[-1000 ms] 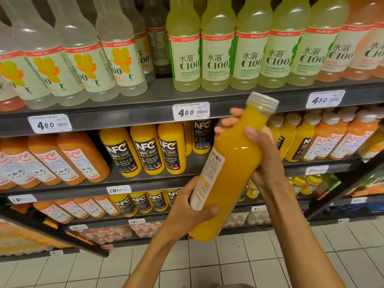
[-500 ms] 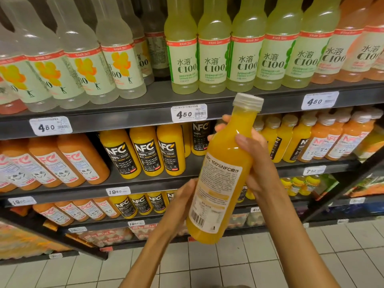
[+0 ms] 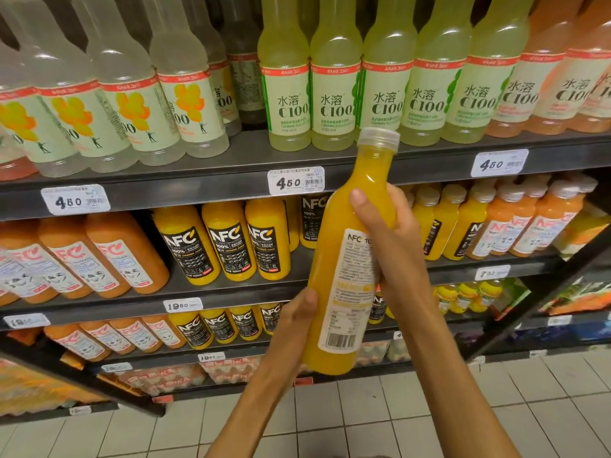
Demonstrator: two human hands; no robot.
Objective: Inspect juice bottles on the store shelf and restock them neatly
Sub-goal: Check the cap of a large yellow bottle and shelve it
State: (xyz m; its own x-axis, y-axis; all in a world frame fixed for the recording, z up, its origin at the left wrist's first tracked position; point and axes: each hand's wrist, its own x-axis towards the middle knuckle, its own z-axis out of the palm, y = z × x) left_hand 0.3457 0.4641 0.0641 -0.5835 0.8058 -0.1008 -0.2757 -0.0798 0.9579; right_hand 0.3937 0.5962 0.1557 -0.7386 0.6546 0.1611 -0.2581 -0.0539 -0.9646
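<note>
A tall yellow NFC orange juice bottle point(image 3: 347, 269) with a clear cap stands nearly upright in front of the shelves, its white back label and barcode facing me. My right hand point(image 3: 393, 246) grips its upper body, thumb across the front. My left hand point(image 3: 294, 328) holds the lower left side near the base. Behind it, on the middle shelf point(image 3: 231, 292), stand three matching NFC bottles point(image 3: 228, 239) with black labels, and there is a gap to their right where one further bottle sits back.
The top shelf point(image 3: 198, 183) carries pale and green C100 bottles point(image 3: 337, 94). Orange NFC bottles point(image 3: 99, 256) lean at the left, smaller ones point(image 3: 515, 223) stand at the right. Lower shelves hold more juice. A dark diagonal shelf frame point(image 3: 545, 292) crosses at right; tiled floor below.
The bottle has been tilted from leaning right to nearly upright and rotated, bringing the back label and barcode toward me. Both hands have kept hold, the left shifting to the bottle's lower side.
</note>
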